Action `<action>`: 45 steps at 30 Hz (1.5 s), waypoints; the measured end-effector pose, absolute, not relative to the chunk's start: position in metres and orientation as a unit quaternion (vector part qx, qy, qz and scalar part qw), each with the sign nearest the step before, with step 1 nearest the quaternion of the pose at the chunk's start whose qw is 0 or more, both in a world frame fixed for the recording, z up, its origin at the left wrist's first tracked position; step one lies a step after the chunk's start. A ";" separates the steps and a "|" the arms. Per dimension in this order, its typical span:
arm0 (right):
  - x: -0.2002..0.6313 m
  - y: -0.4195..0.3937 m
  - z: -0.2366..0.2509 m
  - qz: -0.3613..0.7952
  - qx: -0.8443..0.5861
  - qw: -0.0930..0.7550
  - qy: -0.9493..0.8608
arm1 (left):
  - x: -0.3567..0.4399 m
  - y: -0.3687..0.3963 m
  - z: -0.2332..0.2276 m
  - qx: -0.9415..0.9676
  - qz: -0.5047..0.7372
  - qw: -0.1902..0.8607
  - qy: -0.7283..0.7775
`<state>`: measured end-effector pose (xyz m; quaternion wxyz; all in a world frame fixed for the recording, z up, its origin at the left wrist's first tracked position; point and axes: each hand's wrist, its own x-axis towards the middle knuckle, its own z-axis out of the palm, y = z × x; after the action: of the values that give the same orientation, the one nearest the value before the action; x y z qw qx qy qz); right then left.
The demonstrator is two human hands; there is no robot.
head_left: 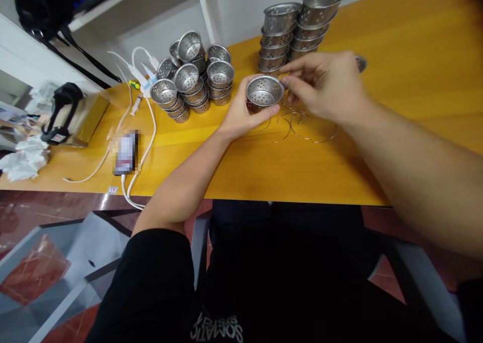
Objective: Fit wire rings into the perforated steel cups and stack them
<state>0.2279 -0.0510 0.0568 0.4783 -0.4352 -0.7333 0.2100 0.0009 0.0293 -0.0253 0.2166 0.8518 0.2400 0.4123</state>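
Your left hand (241, 114) comes in from the near left, forearm stretched across the yellow table (415, 56), and its grip is closed around a small perforated metal cup (264, 92). The thumb lies under the cup's near side and the fingers wrap behind it, so the cup sits just above the table with its open mouth tilted toward you. Your right hand (326, 84) reaches in from the near right, wrist bent, palm down. Its thumb and forefinger are pinched narrow at the cup's right rim, touching it; whether a wire sits between them I cannot tell, as the fingertips hide that spot.

On the table just under and near both hands lie several thin curved wire handles (302, 126), loose and overlapping. Far behind your right hand stand two tall stacks of the same cups (292, 36), nested mouths up, the top one on the right stack tipped. To the far left of your left hand is a lower cluster of short stacks (192, 79). Farther left, white cables (145, 126) run across the table past a phone (125, 153) lying flat, and a black strap rests on a gold box (81, 119) near the left edge.
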 end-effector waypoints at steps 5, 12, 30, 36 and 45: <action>0.237 -0.049 0.063 0.158 -0.476 0.464 -0.730 | 0.002 0.028 -0.025 0.850 0.412 0.209 0.254; 0.234 -0.051 0.062 0.160 -0.464 0.445 -0.749 | 0.001 0.023 -0.023 0.860 0.392 0.214 0.247; 0.226 -0.057 0.062 0.154 -0.483 0.417 -0.755 | 0.003 0.011 -0.021 0.883 0.346 0.220 0.227; 0.224 -0.058 0.063 0.152 -0.496 0.410 -0.750 | 0.002 0.010 -0.018 0.886 0.334 0.230 0.224; 0.222 -0.057 0.062 0.146 -0.504 0.405 -0.748 | 0.002 0.008 -0.015 0.878 0.335 0.248 0.234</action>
<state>0.2225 -0.0573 0.0625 0.4051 -0.5044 -0.7485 0.1457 0.0016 0.0078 -0.0153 0.2481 0.8783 0.2339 0.3351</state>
